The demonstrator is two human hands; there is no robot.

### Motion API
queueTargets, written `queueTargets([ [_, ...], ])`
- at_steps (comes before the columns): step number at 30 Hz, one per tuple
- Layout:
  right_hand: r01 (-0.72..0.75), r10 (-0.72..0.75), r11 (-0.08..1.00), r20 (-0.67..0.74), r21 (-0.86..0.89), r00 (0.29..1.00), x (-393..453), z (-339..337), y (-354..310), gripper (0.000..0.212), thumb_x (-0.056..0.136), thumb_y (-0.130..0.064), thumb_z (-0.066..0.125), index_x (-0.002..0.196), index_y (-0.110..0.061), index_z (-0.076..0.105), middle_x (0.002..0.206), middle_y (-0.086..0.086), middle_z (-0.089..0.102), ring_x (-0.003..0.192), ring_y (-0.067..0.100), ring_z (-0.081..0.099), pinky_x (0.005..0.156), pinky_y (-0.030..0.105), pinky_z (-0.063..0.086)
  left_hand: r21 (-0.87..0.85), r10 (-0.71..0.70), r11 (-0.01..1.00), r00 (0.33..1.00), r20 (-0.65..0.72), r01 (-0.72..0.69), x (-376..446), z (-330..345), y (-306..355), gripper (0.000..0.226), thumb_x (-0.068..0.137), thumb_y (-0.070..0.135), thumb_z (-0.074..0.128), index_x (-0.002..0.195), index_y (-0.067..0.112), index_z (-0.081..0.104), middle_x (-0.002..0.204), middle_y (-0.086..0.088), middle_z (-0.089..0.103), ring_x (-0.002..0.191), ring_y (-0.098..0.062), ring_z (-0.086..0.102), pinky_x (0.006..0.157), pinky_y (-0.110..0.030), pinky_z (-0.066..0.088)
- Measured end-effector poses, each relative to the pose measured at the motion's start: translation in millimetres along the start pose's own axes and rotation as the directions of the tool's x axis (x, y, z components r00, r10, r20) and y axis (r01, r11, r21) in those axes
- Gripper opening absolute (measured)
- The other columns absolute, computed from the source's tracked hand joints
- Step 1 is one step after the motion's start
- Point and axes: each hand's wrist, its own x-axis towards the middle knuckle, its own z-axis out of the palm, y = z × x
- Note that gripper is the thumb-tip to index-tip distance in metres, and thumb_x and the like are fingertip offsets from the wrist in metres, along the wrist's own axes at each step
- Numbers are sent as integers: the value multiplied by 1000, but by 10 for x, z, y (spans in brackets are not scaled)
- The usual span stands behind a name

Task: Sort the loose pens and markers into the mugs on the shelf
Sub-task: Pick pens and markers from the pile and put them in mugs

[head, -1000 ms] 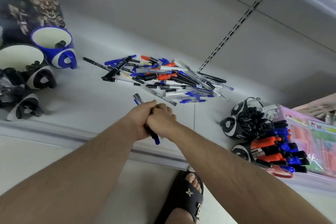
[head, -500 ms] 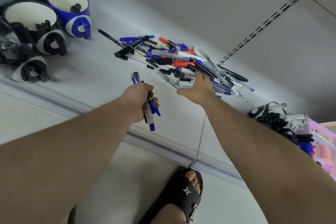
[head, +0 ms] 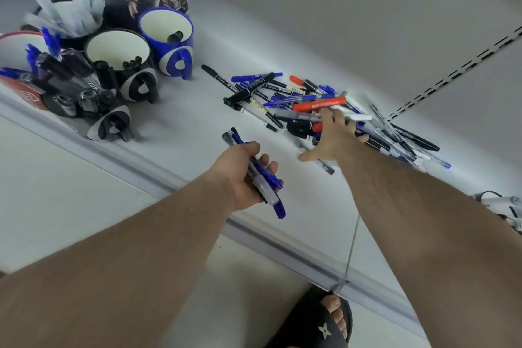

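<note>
text: none legible | pens (head: 285,89): label print too small | sandal (head: 324,330): flower emblem only

Shelf (head: 180,133): smooth, matt, pale grey, looks like painted metal. 
Back wall (head: 324,8): same matt finish; slotted metal strip (head: 452,76) set in it. 
Blue mug (head: 166,37): glossy ceramic, white inside. 
Black mug (head: 118,56): glossy ceramic, white inside. 
Pile of pens (head: 310,104): plastic; clear glossy barrels, blue and black caps. 
Orange marker (head: 319,104): smooth plastic, slight sheen. 
Sandal (head: 316,325): matt black rubber or plastic. 
Floor (head: 70,178): smooth, pale.
</note>
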Motion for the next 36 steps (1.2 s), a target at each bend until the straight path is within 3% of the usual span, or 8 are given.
queueTargets([
  [7, 69, -72, 995, -32, -73, 997, -381, 204, -65, 102, 69, -73, 70, 151, -32, 25, 157, 4, 27, 136, 44, 26, 102, 62, 36, 113, 22, 993, 999, -30, -18, 38, -50, -154, 14, 95, 16, 54, 81, 16, 51, 55, 1, 46, 39, -14, 41, 47, -24, 40],
  [12, 167, -191, 970, -124, -177, 974, -723, 399, -181, 79, 77, -74, 59, 136, -24, 45, 140, 5, 49, 128, 34, 40, 102, 52, 39, 193, 60, 980, 996, -62, -47, -40, -173, -217, 27, 95, 13, 52, 69, 12, 46, 48, -1, 45, 39, -15, 40, 41, -23, 37],
  [16, 232, -267, 949, -151, -214, 952, -917, 479, -296, 60, 84, -64, 61, 123, -19, 52, 120, 4, 56, 110, 26, 50, 92, 42, 45, 203, 89, 976, 994, -71, -73, -163, -253, -242, 23, 95, 10, 52, 73, 8, 49, 53, -3, 47, 45, -17, 44, 41, -23, 41],
  [21, 288, -306, 945, -111, -153, 946, -1053, 436, -321, 48, 94, -45, 60, 130, -16, 49, 126, 6, 56, 114, 27, 52, 91, 40, 47, 157, 103, 984, 990, -93, -88, -271, -348, -200, 14, 96, 6, 50, 82, 4, 51, 70, -7, 52, 58, -22, 55, 49, -27, 52],
  [25, 283, -299, 950, -117, -135, 947, -1125, 365, -223, 35, 95, -21, 57, 128, -13, 49, 120, 10, 60, 112, 28, 52, 87, 37, 47, 200, 146, 972, 986, -84, -126, -358, -363, -165, 17, 95, 3, 47, 78, 5, 51, 64, -8, 51, 51, -20, 47, 45, -26, 47],
  [28, 291, -309, 942, -98, -165, 946, -1218, 365, -163, 31, 95, -19, 57, 124, -14, 51, 118, 9, 61, 109, 27, 53, 85, 37, 48, 288, 168, 947, 984, -66, -142, -434, -344, -190, 21, 95, 5, 49, 74, 6, 49, 55, -7, 47, 46, -19, 40, 44, -26, 41],
  [32, 259, -246, 965, -210, 36, 946, -1403, 102, -129, 37, 97, -28, 58, 130, -13, 49, 123, 10, 59, 115, 29, 53, 89, 36, 47, 365, 243, 907, 969, -42, -211, -552, -280, -167, 20, 96, 18, 60, 82, 10, 49, 59, -4, 49, 47, -16, 41, 48, -27, 40],
  [36, 272, -179, 906, -288, 324, 941, -1760, -530, -185, 25, 94, -37, 64, 99, -18, 50, 81, 1, 57, 76, 19, 57, 58, 26, 42, 356, 383, 855, 922, 58, -377, -836, -103, -79, 26, 91, 29, 69, 92, 12, 48, 69, -4, 47, 48, -15, 40, 47, -27, 41],
])
